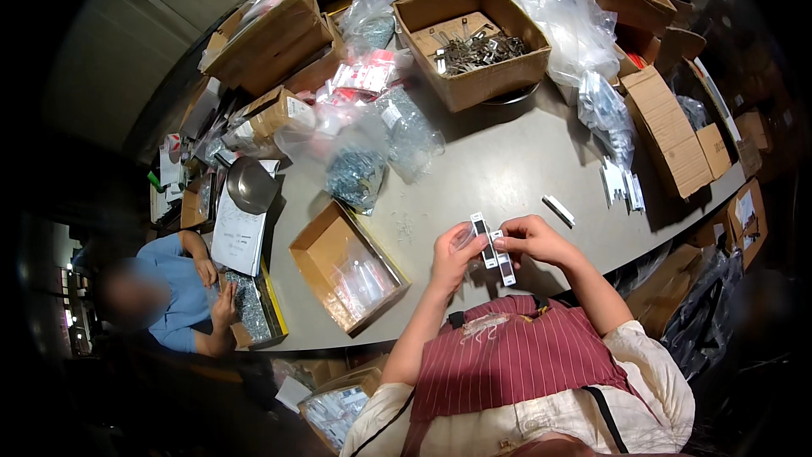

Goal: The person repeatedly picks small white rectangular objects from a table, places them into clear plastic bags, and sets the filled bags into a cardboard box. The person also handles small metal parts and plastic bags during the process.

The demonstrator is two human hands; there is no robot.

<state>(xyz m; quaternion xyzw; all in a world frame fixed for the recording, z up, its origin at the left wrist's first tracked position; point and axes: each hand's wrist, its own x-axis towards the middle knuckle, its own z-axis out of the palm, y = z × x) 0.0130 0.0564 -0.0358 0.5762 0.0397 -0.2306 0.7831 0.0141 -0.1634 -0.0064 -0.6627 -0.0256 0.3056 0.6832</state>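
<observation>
Over the near part of the table, my left hand (454, 256) is closed on a slim white strip (483, 239) with a dark middle. A bit of clear plastic seems to show by its fingers. My right hand (540, 241) pinches a second strip of the same look (504, 269), held alongside and slightly lower than the first. The two strips overlap or touch; which one cannot be made out. Another white-and-dark strip (558, 211) lies on the table beyond my right hand. Several white pieces (622, 186) lie farther right.
An open carton (309, 245) with clear bags sits to the left. A carton of metal parts (427, 85) stands at the back, near bags of small hardware (355, 176). A metal pan (251, 184) rests on papers. At left, a person in blue (182, 288) handles a parts box.
</observation>
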